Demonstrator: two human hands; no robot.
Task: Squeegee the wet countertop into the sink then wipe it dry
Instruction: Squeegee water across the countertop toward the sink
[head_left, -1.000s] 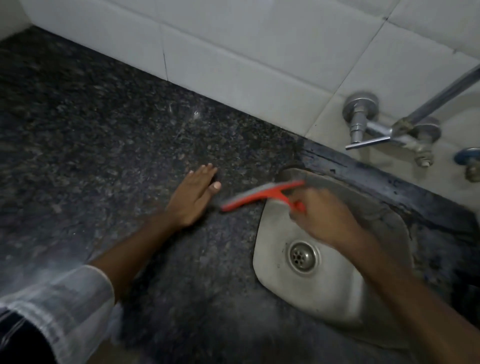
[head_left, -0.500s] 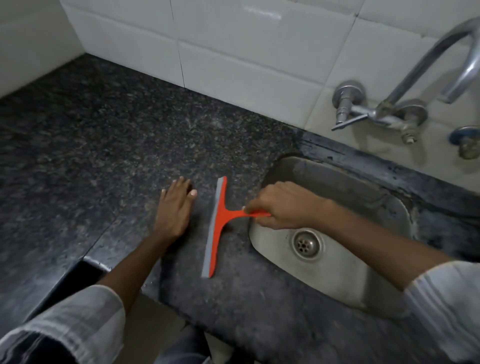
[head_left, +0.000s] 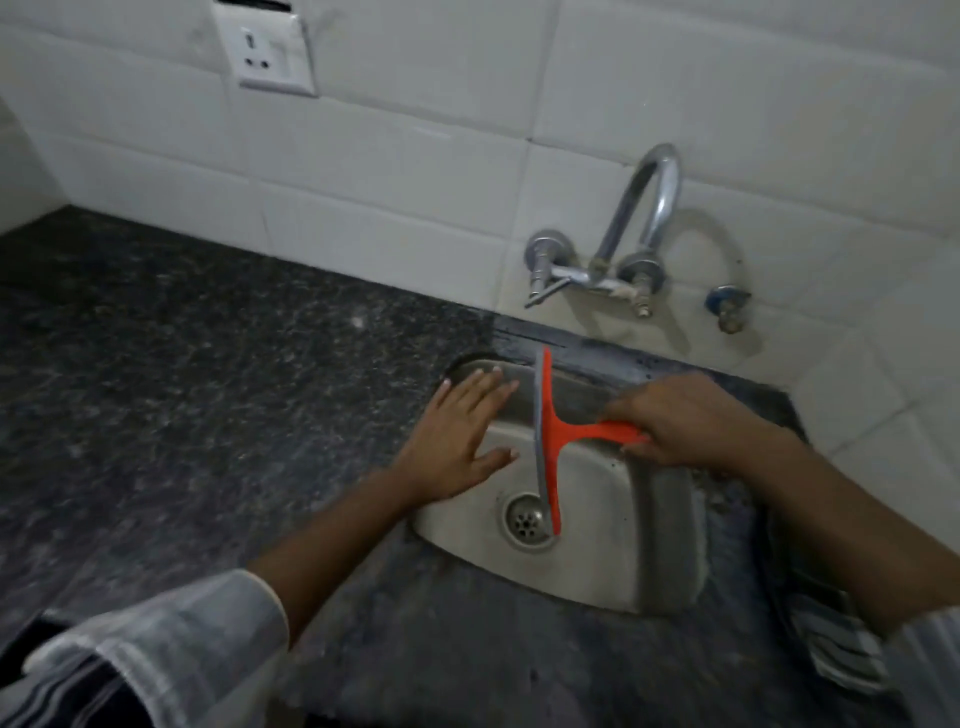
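Note:
An orange squeegee with a grey rubber blade hangs over the steel sink, its blade running from the sink's back rim down to the drain. My right hand is shut on its handle at the sink's right side. Flat and open, my left hand rests with spread fingers on the sink's left rim, just left of the blade. The dark speckled granite countertop stretches away to the left.
A chrome wall tap arches above the sink's back edge, with a small blue-handled valve to its right. A white power socket sits high on the tiled wall. A striped cloth lies right of the sink.
The squeegee has swept right from the countertop to above the sink basin. My left hand has followed right onto the sink's rim. The camera has tilted up, showing more wall.

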